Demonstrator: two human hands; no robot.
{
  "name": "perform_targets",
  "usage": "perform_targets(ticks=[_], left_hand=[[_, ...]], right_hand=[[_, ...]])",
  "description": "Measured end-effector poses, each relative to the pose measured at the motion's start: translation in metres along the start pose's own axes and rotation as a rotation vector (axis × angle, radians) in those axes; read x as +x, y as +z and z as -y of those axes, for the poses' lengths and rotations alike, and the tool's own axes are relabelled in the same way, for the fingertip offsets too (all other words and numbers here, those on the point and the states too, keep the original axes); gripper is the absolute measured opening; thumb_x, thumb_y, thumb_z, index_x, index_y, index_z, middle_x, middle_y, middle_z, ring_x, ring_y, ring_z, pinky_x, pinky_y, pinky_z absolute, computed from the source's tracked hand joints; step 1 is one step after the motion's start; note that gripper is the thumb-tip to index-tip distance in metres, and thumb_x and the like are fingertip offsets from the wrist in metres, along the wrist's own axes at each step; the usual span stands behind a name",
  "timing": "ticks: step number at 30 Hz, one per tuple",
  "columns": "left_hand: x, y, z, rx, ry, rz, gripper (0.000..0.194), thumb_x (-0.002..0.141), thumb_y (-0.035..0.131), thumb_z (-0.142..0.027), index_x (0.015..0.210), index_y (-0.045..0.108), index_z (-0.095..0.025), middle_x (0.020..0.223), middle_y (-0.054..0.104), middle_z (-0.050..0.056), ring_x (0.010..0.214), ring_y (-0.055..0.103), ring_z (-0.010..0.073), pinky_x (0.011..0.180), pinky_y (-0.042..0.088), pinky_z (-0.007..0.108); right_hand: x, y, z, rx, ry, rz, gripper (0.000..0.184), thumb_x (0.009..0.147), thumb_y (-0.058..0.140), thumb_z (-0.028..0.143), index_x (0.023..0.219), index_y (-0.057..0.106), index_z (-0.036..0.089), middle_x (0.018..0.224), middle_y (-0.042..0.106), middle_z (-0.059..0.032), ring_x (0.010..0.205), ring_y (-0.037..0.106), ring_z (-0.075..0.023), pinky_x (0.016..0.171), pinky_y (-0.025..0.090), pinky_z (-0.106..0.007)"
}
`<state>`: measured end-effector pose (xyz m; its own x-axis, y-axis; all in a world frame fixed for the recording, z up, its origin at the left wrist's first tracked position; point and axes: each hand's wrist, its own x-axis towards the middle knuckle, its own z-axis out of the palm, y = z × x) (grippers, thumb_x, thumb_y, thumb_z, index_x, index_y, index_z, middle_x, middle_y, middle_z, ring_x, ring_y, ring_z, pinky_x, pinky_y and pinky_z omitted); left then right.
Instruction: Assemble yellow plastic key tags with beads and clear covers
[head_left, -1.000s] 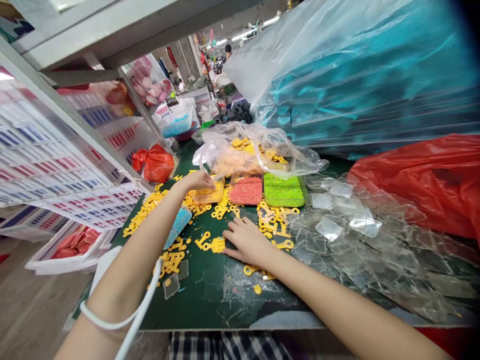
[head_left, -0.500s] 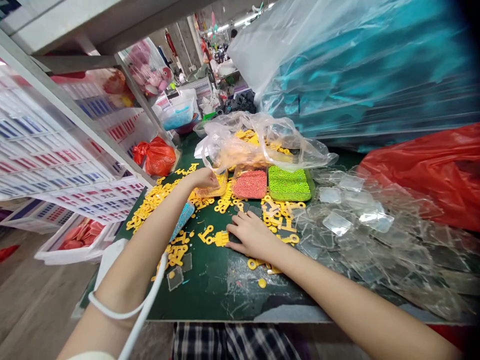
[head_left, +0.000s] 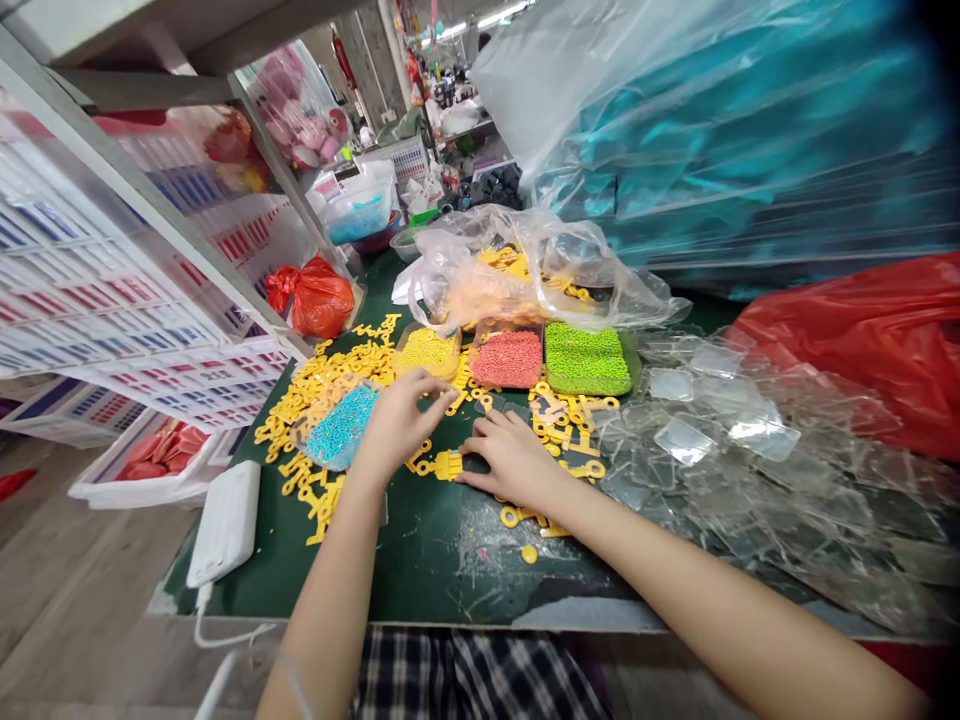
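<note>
Green mat (head_left: 431,575): open left hand (head_left: 397,428) has shifted beside the blue bead tray (head_left: 341,428), open right hand (head_left: 510,458) by a yellow piece (head_left: 446,465).

The left hand (head_left: 397,428) is held just beside a tray of blue beads (head_left: 342,430). The right hand (head_left: 510,458) is laid on the green tabletop (head_left: 427,575), beside a yellow key-shaped plastic piece (head_left: 444,465). Clear acrylic squares (head_left: 682,440) are heaped further right.
</note>
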<state>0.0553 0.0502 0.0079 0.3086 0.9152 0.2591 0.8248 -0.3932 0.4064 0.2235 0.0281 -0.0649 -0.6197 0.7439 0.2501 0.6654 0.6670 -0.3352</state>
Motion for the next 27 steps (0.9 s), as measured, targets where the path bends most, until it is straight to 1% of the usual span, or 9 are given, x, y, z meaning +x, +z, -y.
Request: perform_targets(ticks=[3,6,11,17,23,27], left_hand=[[-0.03,0.011,0.01,0.025,-0.03,0.121,0.021,0.09,0.056,-0.033,0.085,0.071,-0.019,0.087,0.065,0.005,0.084,0.062,0.02,0.075,0.046,0.031],[-0.048,0.021,0.022,0.044,-0.024,0.205,0.02,0.089,0.057,-0.032,0.086,0.072,-0.02,0.086,0.066,0.005,0.083,0.063,0.0196,0.074,0.047,0.031],[-0.06,0.031,0.032,0.064,0.007,0.173,0.023,0.091,0.055,-0.035,0.092,0.074,-0.023,0.086,0.066,0.005,0.083,0.062,0.0199,0.075,0.046,0.033],[-0.064,0.035,0.035,0.018,0.028,0.169,0.022,0.092,0.055,-0.034,0.096,0.075,-0.025,0.085,0.066,0.004,0.082,0.059,0.0198,0.074,0.042,0.034],[-0.067,0.037,0.034,-0.037,0.011,0.151,0.023,0.092,0.055,-0.033,0.103,0.075,-0.028,0.084,0.056,0.004,0.083,0.054,0.0195,0.072,0.044,0.031],[-0.068,0.036,0.035,-0.083,0.009,0.163,0.024,0.093,0.054,-0.034,0.105,0.075,-0.029,0.084,0.055,0.004,0.083,0.053,0.0194,0.073,0.044,0.031]], right_hand=[[0.0,0.002,-0.001,0.03,0.021,-0.015,0.03,0.079,0.074,0.047,0.095,0.074,0.022,0.088,0.063,-0.0061,0.094,0.052,-0.0252,0.077,0.033,-0.035],[0.0,0.004,-0.001,0.049,0.029,-0.035,0.03,0.078,0.074,0.048,0.096,0.075,0.025,0.086,0.063,-0.0047,0.091,0.052,-0.0242,0.074,0.032,-0.034],[-0.001,0.002,0.005,0.024,0.057,-0.054,0.031,0.077,0.074,0.05,0.093,0.075,0.024,0.085,0.064,-0.0047,0.09,0.051,-0.0237,0.074,0.032,-0.034],[-0.002,0.0,0.01,0.022,0.036,-0.066,0.023,0.077,0.076,0.043,0.083,0.074,0.021,0.087,0.065,-0.0042,0.091,0.051,-0.0235,0.075,0.03,-0.035],[-0.002,0.0,0.008,0.021,0.018,-0.045,0.02,0.081,0.073,0.041,0.09,0.075,0.023,0.087,0.065,-0.0039,0.09,0.05,-0.0229,0.073,0.029,-0.034],[-0.002,0.0,0.008,0.021,0.014,-0.037,0.021,0.082,0.072,0.042,0.09,0.075,0.023,0.087,0.065,-0.0035,0.089,0.049,-0.0221,0.073,0.028,-0.034]])
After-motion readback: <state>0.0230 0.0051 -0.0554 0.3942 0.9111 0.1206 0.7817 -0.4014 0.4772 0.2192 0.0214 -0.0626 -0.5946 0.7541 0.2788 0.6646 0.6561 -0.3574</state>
